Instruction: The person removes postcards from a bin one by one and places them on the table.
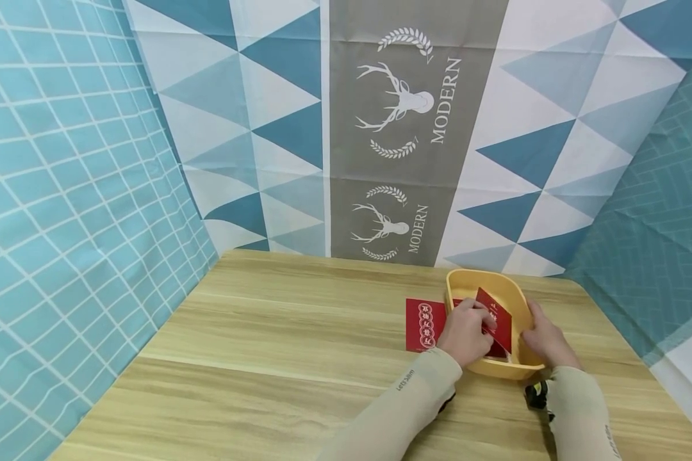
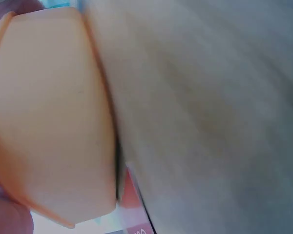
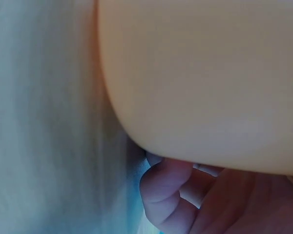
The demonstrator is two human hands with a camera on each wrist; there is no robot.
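A yellow plastic bin (image 1: pixel 516 291) stands on the wooden table at the right. My left hand (image 1: pixel 468 333) reaches over its near left rim and pinches a red envelope (image 1: pixel 498 323) with pale printing, which tilts up inside the bin. More red shows beneath that envelope, partly hidden by the hand. At the right side my right hand (image 1: pixel 549 336) grips the bin's wall, thumb at the rim. The right wrist view shows curled fingers (image 3: pixel 166 187) against the bin's outer side (image 3: pixel 200 97). Outside the bin, the left wrist view catches its wall (image 2: pixel 53 117) close up.
Another red envelope (image 1: pixel 423 324) with a column of round printed characters lies flat on the table (image 1: pixel 265 333), just left of the bin. A patterned cloth (image 1: pixel 288 115) hangs behind the table's back edge, and blue tiled cloth (image 1: pixel 63 160) hangs at the left.
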